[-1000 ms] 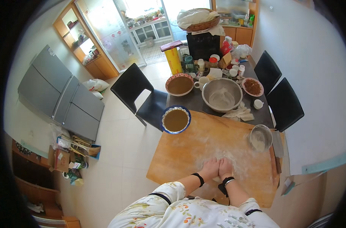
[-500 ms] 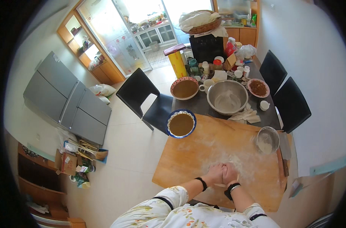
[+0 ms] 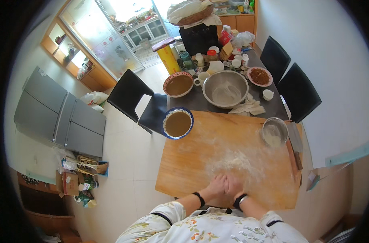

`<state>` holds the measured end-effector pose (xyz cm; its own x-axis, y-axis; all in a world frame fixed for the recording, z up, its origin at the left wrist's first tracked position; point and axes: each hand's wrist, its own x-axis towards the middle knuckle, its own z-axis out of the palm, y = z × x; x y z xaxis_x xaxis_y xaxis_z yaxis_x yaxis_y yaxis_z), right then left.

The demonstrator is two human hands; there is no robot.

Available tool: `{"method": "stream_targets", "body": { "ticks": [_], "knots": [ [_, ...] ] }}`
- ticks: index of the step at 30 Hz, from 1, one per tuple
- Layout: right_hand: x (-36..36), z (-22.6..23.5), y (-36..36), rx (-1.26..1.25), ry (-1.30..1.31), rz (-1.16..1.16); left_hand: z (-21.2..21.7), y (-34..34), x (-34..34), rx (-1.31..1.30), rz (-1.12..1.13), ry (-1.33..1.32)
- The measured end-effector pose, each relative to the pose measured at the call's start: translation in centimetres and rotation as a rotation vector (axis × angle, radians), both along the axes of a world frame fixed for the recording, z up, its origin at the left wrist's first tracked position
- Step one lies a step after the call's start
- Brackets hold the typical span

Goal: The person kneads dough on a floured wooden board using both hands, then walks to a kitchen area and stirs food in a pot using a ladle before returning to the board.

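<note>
Near the front edge of a large wooden board, my left hand and my right hand are pressed together, fingers closed. They bear down on what looks like a lump of dough, almost wholly hidden under them. Just beyond my fingers lies a patch of loose white flour, with thinner dust spread around it. A small metal bowl with flour stands at the board's right side. Beside it a broad-bladed knife lies along the right edge.
Behind the board stand a large steel bowl, a blue-rimmed bowl of brown liquid, a red-patterned bowl and a plate of reddish-brown food. A cloth lies by the steel bowl. Black chairs flank the table.
My joined hands have drawn back toward my body, nearer the board's front edge. More of the flour patch shows beyond them. The whole view has shifted a little.
</note>
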<state>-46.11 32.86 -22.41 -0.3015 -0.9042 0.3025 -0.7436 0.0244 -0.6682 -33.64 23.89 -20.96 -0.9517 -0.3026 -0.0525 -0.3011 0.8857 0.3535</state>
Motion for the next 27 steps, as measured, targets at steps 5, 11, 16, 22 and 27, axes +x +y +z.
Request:
{"method": "stream_targets", "body": {
  "ticks": [5, 11, 16, 22, 27],
  "knots": [
    [-5.4, 1.8, -4.7, 0.267, 0.015, -0.057, 3.3, -2.8, -4.8, 0.192, 0.12, -0.116],
    [-7.2, 4.9, -3.4, 0.036, -0.172, -0.35, -0.9, -3.5, -4.5, 0.708, 0.664, 0.005],
    [-9.4, 2.5, -1.9, 0.067, -0.419, -0.228, -1.1, -1.8, -6.6, 0.774, 0.434, 0.275],
    [-0.4, 8.1, 1.0, -0.019, -0.547, -0.349, 3.7, 3.0, -2.4, 0.398, 0.236, 0.211],
    [-2.0, 2.9, 0.7, -0.172, 0.107, -0.098, 1.6, 1.4, -2.8, 0.143, 0.163, 0.036]
  ]
}}
